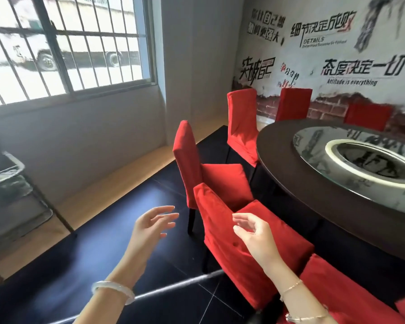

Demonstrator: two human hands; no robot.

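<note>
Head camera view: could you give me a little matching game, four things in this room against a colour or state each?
Things:
1. nearest chair
2. round table
3. bangle
4. window

Descriptions:
A. barred
B. pale white
C. red
D. dark brown

Pairs: 1-C, 2-D, 3-B, 4-A.
</note>
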